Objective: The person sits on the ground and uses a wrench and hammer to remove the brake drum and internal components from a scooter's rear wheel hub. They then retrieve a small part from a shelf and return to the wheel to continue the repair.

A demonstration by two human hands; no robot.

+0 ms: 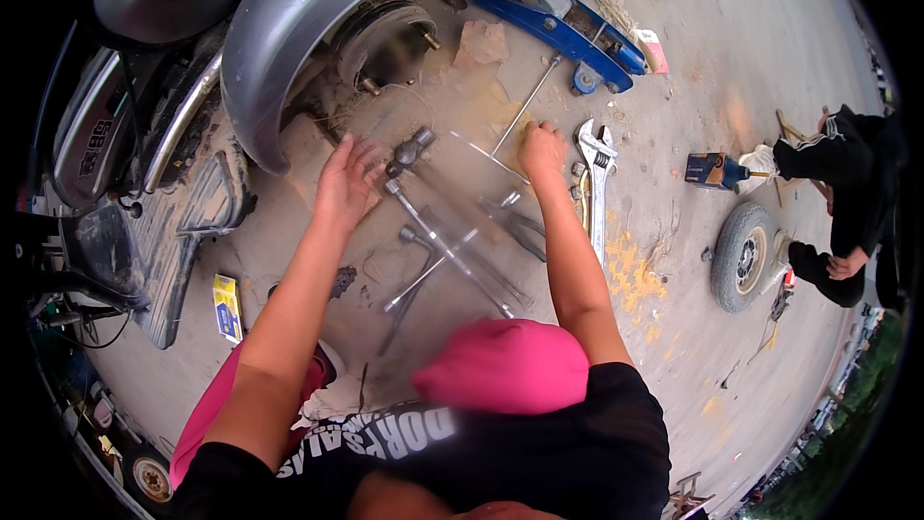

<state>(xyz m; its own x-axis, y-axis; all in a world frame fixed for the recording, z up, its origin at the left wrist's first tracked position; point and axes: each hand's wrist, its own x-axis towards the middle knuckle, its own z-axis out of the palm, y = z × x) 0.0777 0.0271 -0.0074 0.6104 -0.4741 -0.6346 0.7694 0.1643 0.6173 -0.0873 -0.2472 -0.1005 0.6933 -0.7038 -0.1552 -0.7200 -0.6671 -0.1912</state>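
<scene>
Holding the hands well apart: spreading the left hand (347,173) open, with nothing in it, near a hammer (416,147), and curling the right hand (544,147) just beside a T-shaped metal handle (526,105); not managing to tell, from this view, of any grip inside those folded fingers. Finding the handle between both hands, nearer the right, slanting from its crossbar up toward the blue jack (537,25). Judging it stiff, fairly light and likely slick where bare; favouring a hold on the crossbar, both sides of the joint. Reckoning the hammer sturdy and head-heavy, hence better held by the shaft. Expecting solid weight from the adjustable wrench (598,178), just right of the right hand; preferring its long shank for grasping.
</scene>
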